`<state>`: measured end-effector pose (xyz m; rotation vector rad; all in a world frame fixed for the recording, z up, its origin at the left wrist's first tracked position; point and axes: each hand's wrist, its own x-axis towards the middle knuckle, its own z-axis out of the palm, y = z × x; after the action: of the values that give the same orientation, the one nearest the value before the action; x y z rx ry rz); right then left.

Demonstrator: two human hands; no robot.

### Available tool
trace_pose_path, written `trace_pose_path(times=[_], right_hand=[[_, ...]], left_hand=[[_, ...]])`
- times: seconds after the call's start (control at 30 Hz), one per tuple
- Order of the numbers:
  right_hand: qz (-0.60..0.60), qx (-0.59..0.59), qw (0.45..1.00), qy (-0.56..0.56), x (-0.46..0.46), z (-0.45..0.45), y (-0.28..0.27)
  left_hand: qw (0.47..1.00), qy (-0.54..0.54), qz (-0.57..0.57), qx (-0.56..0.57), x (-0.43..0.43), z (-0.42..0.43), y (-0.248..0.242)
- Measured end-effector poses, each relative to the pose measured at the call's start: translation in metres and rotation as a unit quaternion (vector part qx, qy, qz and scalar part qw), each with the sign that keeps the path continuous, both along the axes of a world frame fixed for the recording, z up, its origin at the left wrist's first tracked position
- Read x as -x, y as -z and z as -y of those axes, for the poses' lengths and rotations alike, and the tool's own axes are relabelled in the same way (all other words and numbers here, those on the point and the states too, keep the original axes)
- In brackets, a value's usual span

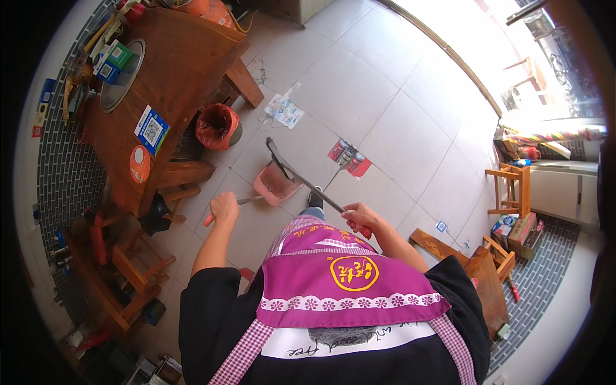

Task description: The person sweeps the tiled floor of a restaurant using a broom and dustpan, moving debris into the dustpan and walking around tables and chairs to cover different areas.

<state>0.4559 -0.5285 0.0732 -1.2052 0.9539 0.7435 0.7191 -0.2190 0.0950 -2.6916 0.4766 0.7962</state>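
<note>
My left hand [224, 208] is closed around the handle of a pink dustpan [274, 188], which is out ahead of me, low over or on the tiled floor. My right hand [358, 219] grips the long dark handle of a broom [321, 193] near its red end. The dark broom head [275, 153] lies across the open mouth of the dustpan. Whether any sweepings lie in the pan, I cannot tell. One dark shoe [315, 197] shows just right of the dustpan, below the broom handle.
A wooden table [183, 62] stands at the left, with a bin [217, 126] lined in red plastic beside it. Printed sheets [349, 158] are on the floor tiles. Wooden stools [517, 190], cardboard boxes [522, 235] and another wooden table [491, 288] line the right side.
</note>
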Motion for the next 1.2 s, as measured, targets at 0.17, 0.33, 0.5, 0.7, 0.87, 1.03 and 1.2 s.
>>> trace_pose_path(times=[0.17,0.33,0.5,0.7,0.87,1.03,1.2], right_hand=[[0.037,0.107,0.994,0.016,0.006,0.104,-0.02],[-0.073,0.245,0.967,0.013,0.042,0.201,-0.005],[-0.069,0.258,0.932,0.244,0.073,0.308,0.051],[-0.101,0.184,0.877,0.432,0.059,0.457,0.089],[-0.16,0.006,0.76,0.63,0.032,0.617,0.118],[-0.154,-0.034,0.583,0.797,-0.064,0.724,0.117],[-0.188,-0.054,0.611,0.767,-0.164,0.812,0.162]], left_hand=[[0.999,-0.049,-0.002,0.023,-0.024,0.007,-0.02],[0.997,-0.065,0.016,0.027,-0.072,0.062,-0.044],[0.995,-0.095,0.023,0.006,-0.129,0.159,-0.044],[0.981,-0.193,0.028,0.021,-0.191,0.262,-0.041],[0.966,-0.249,0.033,0.058,-0.249,0.344,-0.041],[0.959,-0.27,0.036,0.078,-0.31,0.403,-0.034],[0.943,-0.311,-0.001,0.117,-0.376,0.425,-0.021]])
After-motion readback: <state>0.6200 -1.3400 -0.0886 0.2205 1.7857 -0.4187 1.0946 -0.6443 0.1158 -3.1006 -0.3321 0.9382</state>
